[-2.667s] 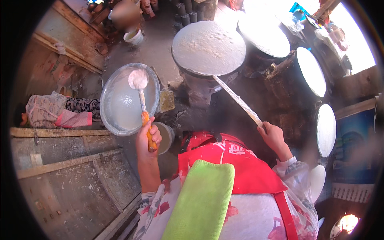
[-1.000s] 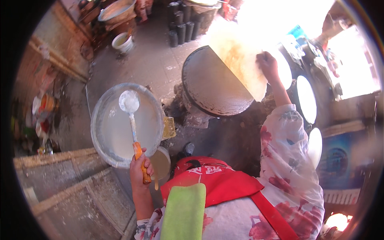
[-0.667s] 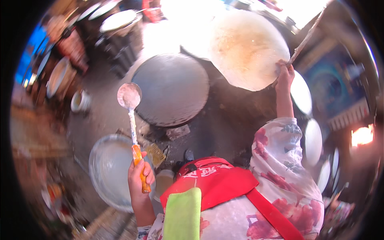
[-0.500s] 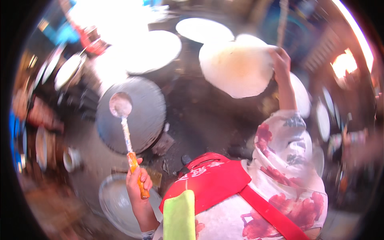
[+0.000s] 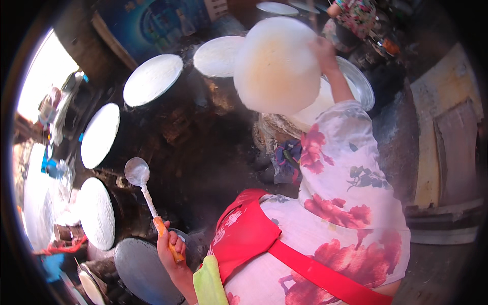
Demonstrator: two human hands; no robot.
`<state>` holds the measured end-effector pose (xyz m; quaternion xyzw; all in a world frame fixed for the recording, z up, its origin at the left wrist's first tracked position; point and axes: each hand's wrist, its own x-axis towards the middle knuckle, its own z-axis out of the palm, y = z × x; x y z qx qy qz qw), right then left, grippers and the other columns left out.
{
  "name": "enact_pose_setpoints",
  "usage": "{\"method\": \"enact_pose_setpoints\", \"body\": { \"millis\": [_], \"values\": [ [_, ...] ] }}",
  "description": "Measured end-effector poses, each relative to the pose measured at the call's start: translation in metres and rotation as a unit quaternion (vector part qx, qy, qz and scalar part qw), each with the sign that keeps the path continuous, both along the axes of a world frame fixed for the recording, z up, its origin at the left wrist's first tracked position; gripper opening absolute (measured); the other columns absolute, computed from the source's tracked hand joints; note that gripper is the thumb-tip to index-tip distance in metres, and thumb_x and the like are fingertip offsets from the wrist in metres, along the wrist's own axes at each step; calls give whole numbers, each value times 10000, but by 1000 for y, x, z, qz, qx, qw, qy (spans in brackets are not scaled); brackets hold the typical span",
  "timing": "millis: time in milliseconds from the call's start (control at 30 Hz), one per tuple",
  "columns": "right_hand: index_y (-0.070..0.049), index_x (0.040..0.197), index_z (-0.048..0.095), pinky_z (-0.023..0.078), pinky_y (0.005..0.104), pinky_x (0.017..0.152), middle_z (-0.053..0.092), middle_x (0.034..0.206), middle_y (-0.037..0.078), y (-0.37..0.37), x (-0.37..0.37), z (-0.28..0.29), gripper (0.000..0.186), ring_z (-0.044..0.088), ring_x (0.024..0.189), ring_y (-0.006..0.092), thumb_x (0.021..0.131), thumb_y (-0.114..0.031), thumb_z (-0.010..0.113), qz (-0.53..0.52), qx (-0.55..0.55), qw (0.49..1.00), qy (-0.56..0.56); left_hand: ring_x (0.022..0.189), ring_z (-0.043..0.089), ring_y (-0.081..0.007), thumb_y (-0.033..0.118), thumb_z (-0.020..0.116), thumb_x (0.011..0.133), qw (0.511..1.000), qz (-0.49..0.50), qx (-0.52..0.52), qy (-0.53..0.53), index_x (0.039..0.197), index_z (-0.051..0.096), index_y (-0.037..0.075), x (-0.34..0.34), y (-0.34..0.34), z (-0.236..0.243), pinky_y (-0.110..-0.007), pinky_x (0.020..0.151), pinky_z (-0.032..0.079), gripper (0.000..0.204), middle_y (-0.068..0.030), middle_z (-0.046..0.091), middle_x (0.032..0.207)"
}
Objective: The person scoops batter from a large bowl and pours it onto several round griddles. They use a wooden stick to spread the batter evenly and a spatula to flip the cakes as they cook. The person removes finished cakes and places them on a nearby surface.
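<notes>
Round flatbread point(image 5: 274, 66), pale with a browned centre, hangs from the right hand point(image 5: 324, 53), fingers closed on its edge; blur obscures the exact grip. Left hand point(image 5: 172, 246) is wrapped around an orange-handled ladle point(image 5: 149, 202), bowl end pointing away. Dark round griddle point(image 5: 142, 269) lies just beside the left hand. White discs point(image 5: 152, 80) curve beyond both hands. Metal-rimmed basin point(image 5: 363, 84) sits near the right hand.

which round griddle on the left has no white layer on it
The dark grey griddle at lower left, close to the left hand; the other griddles above it are coated white.
</notes>
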<state>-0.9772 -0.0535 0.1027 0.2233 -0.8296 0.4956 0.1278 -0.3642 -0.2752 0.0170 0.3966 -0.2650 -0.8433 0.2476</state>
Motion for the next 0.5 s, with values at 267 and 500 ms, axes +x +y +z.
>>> {"method": "enact_pose_setpoints", "body": {
  "millis": [267, 500],
  "values": [
    [78, 1015, 595, 466, 321, 730, 635, 950, 109, 193, -40, -186, 336, 596, 815, 186, 782, -160, 634, -280, -191, 935, -107, 403, 377, -64, 192, 457, 947, 996, -87, 11, -36, 1176, 497, 34, -82, -38, -17, -185, 366, 318, 281, 19, 398, 602],
    [94, 991, 609, 461, 360, 750, 655, 896, 164, 241, -12, -276, 346, 616, 822, 241, 812, -202, 623, -378, -45, 898, -220, 403, 369, -68, 178, 447, 941, 989, -118, 39, -75, 1183, 503, 44, -131, -35, -15, -189, 366, 309, 282, 23, 396, 601]
  ]
}}
